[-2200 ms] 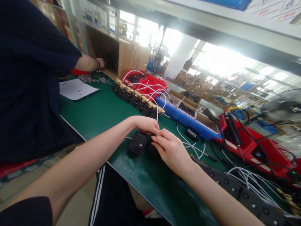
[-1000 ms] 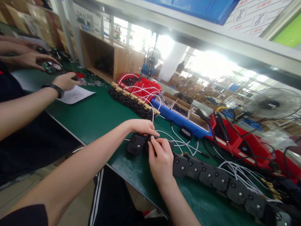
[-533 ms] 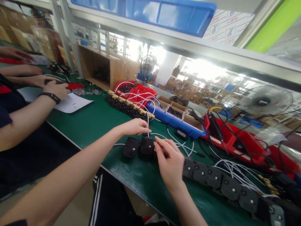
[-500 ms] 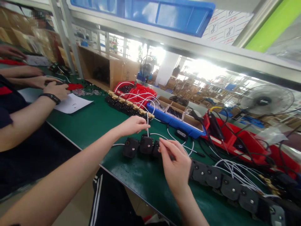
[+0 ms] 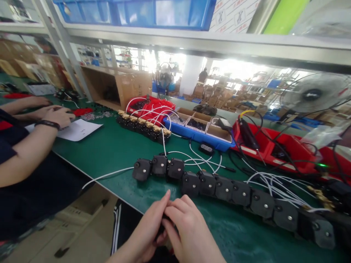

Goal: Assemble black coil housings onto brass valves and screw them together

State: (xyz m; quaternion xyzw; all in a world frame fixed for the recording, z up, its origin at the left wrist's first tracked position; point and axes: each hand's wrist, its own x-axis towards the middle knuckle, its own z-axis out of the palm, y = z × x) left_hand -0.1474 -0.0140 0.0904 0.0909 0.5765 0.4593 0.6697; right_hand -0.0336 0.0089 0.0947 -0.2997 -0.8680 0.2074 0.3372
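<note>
At the table's near edge my left hand and my right hand are brought together, fingers curled against each other. Something dark shows in the gap between them, mostly hidden by the fingers, so its kind cannot be made out. Just beyond the fingertips stand several black box-shaped units, each with a silver screw: one black unit at the left end has a white cable running off to the left. A closer black unit begins a long row that stretches to the right.
Behind are brass-topped black units, a blue divided tray, red bins and a black screwdriver. A bundle of white cables lies at right. On the left, a co-worker's hands work beside a white sheet.
Both my hands have left the black units and drawn back toward me, meeting at the table edge. The white cable my left hand was at now stands free. The view has shifted.
</note>
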